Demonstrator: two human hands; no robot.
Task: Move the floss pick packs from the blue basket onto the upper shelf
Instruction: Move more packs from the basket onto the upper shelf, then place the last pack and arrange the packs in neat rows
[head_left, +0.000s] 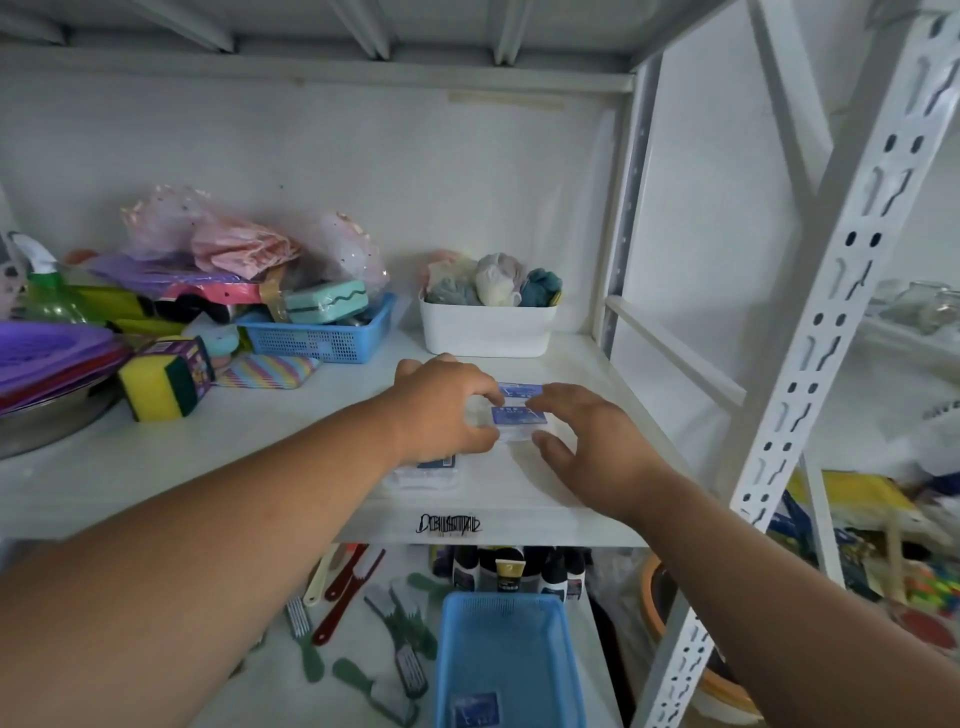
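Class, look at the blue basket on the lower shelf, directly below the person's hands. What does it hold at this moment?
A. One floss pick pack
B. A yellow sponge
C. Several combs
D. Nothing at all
A: one floss pick pack lies alone at the near end of the blue basket.

Both my arms reach forward and up, bare to the elbow, forearms converging toward the middle. My left hand (441, 410) is palm down, knuckles raised, fingers curled with the tips pressed together against something small. My right hand (587, 441) sits just beside it, palm down too, fingers spread and loosely bent, thumb splayed out toward the left, the fingertips nearly meeting those of my left
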